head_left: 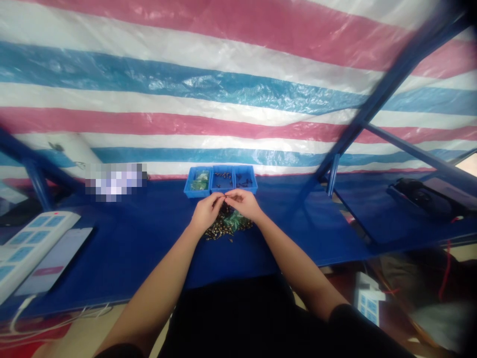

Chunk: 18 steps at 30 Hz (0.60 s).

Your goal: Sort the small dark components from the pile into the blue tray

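Note:
My left hand (206, 211) and my right hand (243, 204) meet fingertip to fingertip over a heap of small dark and brassy parts (219, 229) mixed with green pieces on the blue table (149, 238). Both hands are pinched shut around something too small to make out. Just beyond them stands a blue three-compartment tray (220, 180): green pieces lie in its left cell, dark small parts in the middle and right cells.
A white power strip (26, 246) and a phone (55, 259) lie at the left edge, with cables hanging below. A blue metal frame (372, 114) rises at the right. A striped plastic sheet (223, 84) backs the table. Dark equipment (421, 194) sits far right.

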Motion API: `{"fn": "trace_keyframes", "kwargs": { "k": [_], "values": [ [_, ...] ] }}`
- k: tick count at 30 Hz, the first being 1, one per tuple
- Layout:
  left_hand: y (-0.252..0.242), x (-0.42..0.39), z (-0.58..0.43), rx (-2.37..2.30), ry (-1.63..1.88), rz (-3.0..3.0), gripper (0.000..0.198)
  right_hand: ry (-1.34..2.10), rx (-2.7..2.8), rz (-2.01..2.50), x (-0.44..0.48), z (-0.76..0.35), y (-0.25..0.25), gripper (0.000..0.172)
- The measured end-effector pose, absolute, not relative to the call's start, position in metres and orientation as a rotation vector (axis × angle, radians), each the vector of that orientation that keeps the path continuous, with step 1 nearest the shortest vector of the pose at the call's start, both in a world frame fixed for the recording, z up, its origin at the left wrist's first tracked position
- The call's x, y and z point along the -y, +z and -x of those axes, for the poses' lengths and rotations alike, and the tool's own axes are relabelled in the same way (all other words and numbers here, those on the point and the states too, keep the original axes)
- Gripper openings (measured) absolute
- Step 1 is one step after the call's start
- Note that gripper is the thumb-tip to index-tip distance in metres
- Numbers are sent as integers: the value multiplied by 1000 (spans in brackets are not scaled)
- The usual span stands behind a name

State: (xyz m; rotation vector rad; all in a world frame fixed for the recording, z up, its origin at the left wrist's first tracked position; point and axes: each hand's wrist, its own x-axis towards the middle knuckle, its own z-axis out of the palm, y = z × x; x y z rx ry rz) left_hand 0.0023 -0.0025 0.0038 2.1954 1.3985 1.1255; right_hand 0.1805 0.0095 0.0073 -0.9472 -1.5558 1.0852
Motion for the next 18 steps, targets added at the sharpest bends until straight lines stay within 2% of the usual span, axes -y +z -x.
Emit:
{"fn": "trace_keyframes", "kwargs": {
  "k": [7,18],
  "values": [
    [7,4,-2,-1393,1076,-2226,31,1077,1567,956,-11,-182,5,34],
    [1,2,-1,-1395,1183,-2221,28,1164,1496,950,-12,-181,5,35]
  ]
}}
